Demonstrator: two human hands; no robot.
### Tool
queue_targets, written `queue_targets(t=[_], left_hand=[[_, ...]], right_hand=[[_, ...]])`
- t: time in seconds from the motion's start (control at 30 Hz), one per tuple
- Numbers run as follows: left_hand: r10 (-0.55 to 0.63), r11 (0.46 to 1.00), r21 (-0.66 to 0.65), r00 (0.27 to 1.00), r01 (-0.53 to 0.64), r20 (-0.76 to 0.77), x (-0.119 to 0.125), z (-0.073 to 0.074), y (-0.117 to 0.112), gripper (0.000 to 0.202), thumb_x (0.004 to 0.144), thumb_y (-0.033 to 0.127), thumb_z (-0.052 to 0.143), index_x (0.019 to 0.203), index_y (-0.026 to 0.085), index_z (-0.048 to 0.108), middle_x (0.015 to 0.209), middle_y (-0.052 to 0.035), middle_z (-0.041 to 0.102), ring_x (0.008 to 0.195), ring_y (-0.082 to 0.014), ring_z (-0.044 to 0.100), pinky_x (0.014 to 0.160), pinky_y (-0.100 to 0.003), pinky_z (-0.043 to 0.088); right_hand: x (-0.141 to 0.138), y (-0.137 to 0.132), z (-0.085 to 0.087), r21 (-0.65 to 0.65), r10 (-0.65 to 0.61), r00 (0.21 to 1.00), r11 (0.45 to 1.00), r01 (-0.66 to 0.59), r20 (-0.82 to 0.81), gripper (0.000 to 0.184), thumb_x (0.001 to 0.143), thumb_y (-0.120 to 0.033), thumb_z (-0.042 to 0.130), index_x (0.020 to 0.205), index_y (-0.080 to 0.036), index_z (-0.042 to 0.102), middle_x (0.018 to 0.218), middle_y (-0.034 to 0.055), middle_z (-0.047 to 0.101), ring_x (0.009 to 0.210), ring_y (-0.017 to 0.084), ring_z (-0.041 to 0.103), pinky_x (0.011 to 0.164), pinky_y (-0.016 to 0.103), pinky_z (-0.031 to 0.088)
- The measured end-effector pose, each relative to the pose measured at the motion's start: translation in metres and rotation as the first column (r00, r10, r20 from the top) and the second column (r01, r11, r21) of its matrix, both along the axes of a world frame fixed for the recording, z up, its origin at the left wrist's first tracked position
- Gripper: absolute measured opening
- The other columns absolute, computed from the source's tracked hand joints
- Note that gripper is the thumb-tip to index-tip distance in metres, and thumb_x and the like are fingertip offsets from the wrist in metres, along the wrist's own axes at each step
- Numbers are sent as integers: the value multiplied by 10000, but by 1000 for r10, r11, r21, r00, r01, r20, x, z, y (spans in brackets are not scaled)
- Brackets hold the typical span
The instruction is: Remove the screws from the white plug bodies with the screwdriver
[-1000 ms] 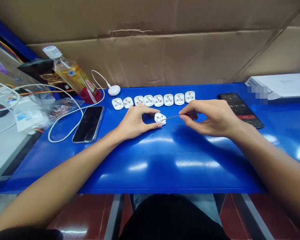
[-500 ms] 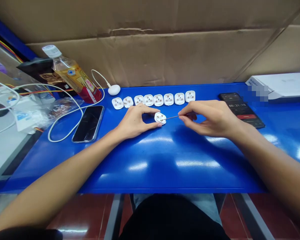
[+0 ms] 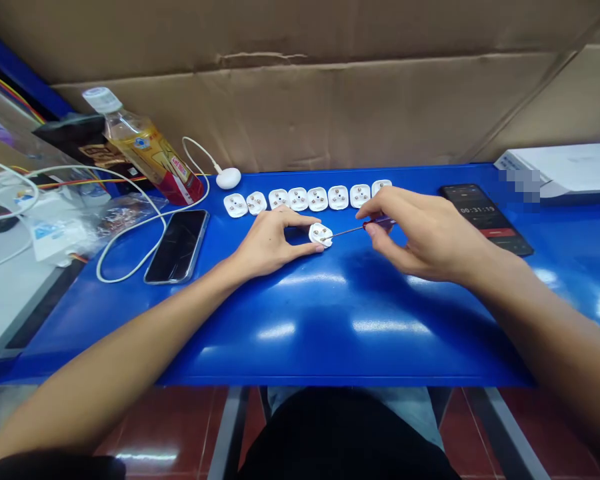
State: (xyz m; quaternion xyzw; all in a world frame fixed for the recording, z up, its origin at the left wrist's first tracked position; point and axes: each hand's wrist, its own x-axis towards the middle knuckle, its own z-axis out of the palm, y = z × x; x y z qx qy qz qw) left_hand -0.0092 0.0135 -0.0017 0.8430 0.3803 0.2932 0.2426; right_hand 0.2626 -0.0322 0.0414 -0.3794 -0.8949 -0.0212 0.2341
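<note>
Between thumb and fingers, my left hand (image 3: 275, 243) grips a small white plastic plug housing (image 3: 321, 235) with metal terminals inside, close to the blue tabletop. My right hand (image 3: 420, 233) is closed around the handle of a thin screwdriver (image 3: 347, 232). Its shaft points left, and the tip meets one of the metal terminals on the housing's lower side. Behind both hands runs a row of several similar white plug housings (image 3: 298, 199), terminals facing up. My right fingers partly cover the housing at the row's right end.
On the left lie a phone (image 3: 177, 247), a looped white cable (image 3: 99, 267) and a leaning drink bottle (image 3: 150, 153). A round white device (image 3: 229, 177) sits near the cardboard wall (image 3: 330, 113). Rightward are a phone showing a timer (image 3: 485, 217) and a white box (image 3: 565, 170).
My right hand has shifted slightly and turned, so more of the screwdriver's reddish handle shows. The tip stays at the housing, and my left hand holds still.
</note>
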Motion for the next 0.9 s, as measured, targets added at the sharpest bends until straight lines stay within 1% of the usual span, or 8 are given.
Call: queue_targets(t=[0.1, 0.2, 0.27, 0.37, 0.5, 0.63, 0.77, 0.9], left_hand=[[-6, 1000, 0, 1000, 6, 0, 0, 0, 0, 431, 797, 482, 863, 1154, 243, 817, 1060, -71, 813, 977, -283, 726, 880, -402, 544], [-1, 1000, 2, 1000, 1, 1, 0, -1, 0, 443, 793, 485, 866, 1162, 245, 815, 1055, -72, 813, 980, -287, 726, 884, -399, 548], [-2, 1000, 1, 1000, 2, 9, 0, -1, 0, 443, 790, 487, 867, 1156, 243, 816, 1061, -72, 813, 983, -288, 727, 892, -400, 548], [-3, 1000, -16, 1000, 3, 2, 0, 0, -1, 431, 801, 474, 861, 1159, 238, 814, 1088, -69, 810, 1005, -286, 724, 927, -403, 538], [9, 1000, -18, 1000, -10, -19, 0, 1, -1, 430, 807, 480, 856, 1160, 238, 814, 1090, -62, 808, 1017, -277, 717, 927, -381, 529], [-5, 1000, -18, 1000, 5, -21, 0, 1, -1, 428, 817, 481, 849, 1167, 239, 812, 1074, -58, 811, 996, -268, 718, 898, -371, 525], [1, 1000, -8, 999, -2, -35, 0, 0, -1, 445, 809, 481, 854, 1185, 248, 808, 1063, -49, 813, 995, -271, 718, 890, -368, 522], [-7, 1000, -10, 1000, 7, -29, -1, 1, 0, 419, 811, 457, 860, 1164, 236, 815, 1060, -47, 813, 982, -258, 720, 888, -357, 527]], right_hand=[[-3, -2, -2, 49, -61, 998, 997, 62, -9, 209, 970, -283, 559, 1157, -215, 624, 850, 40, 751, 642, 221, 670, 576, 328, 434], [-4, -4, -3, 112, -114, 993, 987, 112, 17, 230, 993, -353, 573, 1159, -209, 641, 717, 24, 719, 535, 212, 621, 521, 324, 382], [-5, -5, -2, 84, -89, 996, 993, 87, 22, 251, 988, -337, 570, 1188, -196, 623, 806, 58, 746, 634, 241, 676, 561, 335, 431], [-8, -8, 1, -13, -59, 998, 998, 59, 2, 305, 982, -281, 548, 1274, -195, 563, 991, 94, 768, 794, 265, 729, 634, 349, 498], [-13, -11, 3, 7, -161, 987, 987, 162, -12, 265, 1014, -335, 533, 1232, -193, 581, 853, 52, 766, 656, 234, 699, 593, 329, 474], [-15, -10, 2, -59, -98, 993, 994, 95, -62, 273, 987, -272, 534, 1241, -175, 563, 989, 89, 777, 784, 239, 731, 668, 330, 512], [-14, -6, 1, -6, -201, 976, 980, 201, -84, 196, 991, -346, 570, 1122, -208, 617, 828, 48, 765, 659, 232, 707, 589, 321, 459], [-13, -3, 1, -67, -105, 988, 993, 98, -117, 175, 954, -286, 593, 1110, -208, 608, 982, 74, 779, 808, 241, 744, 675, 322, 512]])
